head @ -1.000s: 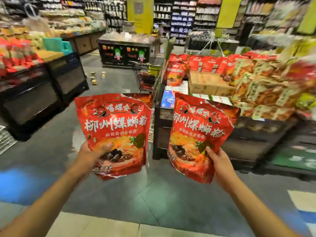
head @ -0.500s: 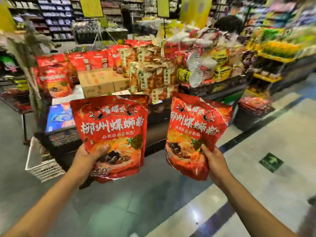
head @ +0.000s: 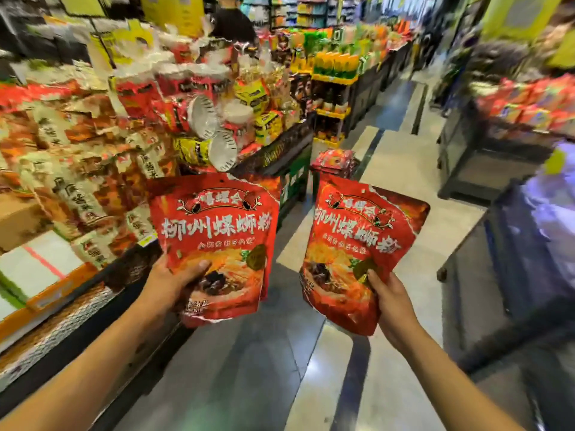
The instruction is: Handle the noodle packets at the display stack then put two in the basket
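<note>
1. Red noodle pouches: the left pouch (head: 214, 244) sits at 9 o'clock of the right pouch (head: 357, 259), both held upright over the aisle floor (head: 249, 384).
2. The left hand (head: 174, 284) and right hand (head: 389, 300) each pinch a pouch's lower edge, thumb in front.
3. Picking up looks done; neither pouch is set down yet.

- Two pouches are held side by side, apart: the left pouch (head: 214, 241) at 9 o'clock of the right pouch (head: 357, 256).
- A display stand (head: 93, 169) piled with packets is set at 10 o'clock, behind the left pouch.
- The aisle floor (head: 401, 163) is seen at 12 o'clock, between the stand and shelving (head: 485, 144) at 2 o'clock.
</note>
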